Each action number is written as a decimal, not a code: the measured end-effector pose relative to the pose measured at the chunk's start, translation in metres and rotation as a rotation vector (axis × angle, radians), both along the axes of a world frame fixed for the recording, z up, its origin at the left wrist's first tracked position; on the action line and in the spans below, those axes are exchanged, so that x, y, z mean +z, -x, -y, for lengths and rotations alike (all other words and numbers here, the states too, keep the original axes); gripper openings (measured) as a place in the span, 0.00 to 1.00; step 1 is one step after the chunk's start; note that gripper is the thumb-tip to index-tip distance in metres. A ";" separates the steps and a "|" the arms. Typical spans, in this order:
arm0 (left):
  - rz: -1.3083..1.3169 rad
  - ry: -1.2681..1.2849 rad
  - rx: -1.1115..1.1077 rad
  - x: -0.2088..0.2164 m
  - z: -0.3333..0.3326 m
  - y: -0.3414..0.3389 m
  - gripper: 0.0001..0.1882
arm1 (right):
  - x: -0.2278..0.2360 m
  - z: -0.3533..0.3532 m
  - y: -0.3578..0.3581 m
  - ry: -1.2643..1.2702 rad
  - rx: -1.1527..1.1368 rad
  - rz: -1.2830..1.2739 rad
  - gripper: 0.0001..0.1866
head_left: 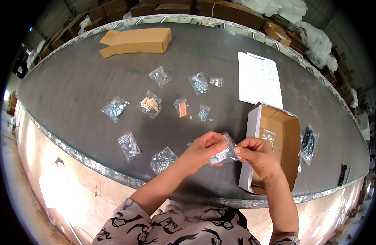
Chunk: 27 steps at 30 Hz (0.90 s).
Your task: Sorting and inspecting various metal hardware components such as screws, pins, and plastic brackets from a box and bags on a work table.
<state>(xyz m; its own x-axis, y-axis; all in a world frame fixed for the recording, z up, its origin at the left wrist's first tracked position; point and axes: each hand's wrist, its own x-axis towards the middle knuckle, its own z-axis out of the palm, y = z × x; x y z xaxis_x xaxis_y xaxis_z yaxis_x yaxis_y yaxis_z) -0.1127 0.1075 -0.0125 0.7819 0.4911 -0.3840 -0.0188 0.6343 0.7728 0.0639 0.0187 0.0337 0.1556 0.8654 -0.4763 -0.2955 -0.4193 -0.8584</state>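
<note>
Between my hands is a small clear zip bag with white plastic parts in it. My left hand grips its left side, thumb on top. With thumb and fingertips together, my right hand pinches the bag's right edge. Just right of the bag stands an open cardboard box, and my right wrist passes over it. A small bag of parts lies inside the box. Near my left forearm lies a bag of metal bolts, partly hidden by the arm.
Several bags lie across the dark table, among them wooden dowels, screws and round metal fittings. Paper sheets lie beyond the box. A folded carton is at the far left. A bag of black parts sits right of the box.
</note>
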 end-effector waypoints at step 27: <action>-0.444 -1.119 -0.049 -0.036 0.090 0.046 0.12 | -0.078 0.095 0.081 0.075 -0.155 0.313 0.09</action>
<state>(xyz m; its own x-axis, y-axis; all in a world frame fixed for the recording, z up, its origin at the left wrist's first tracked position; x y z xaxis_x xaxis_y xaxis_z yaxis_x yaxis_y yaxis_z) -0.1587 0.0172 -0.0483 0.7170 0.6971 -0.0043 0.3932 -0.3993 0.8282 -0.0171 -0.0763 -0.0442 0.4310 0.7842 -0.4463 -0.0880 -0.4557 -0.8858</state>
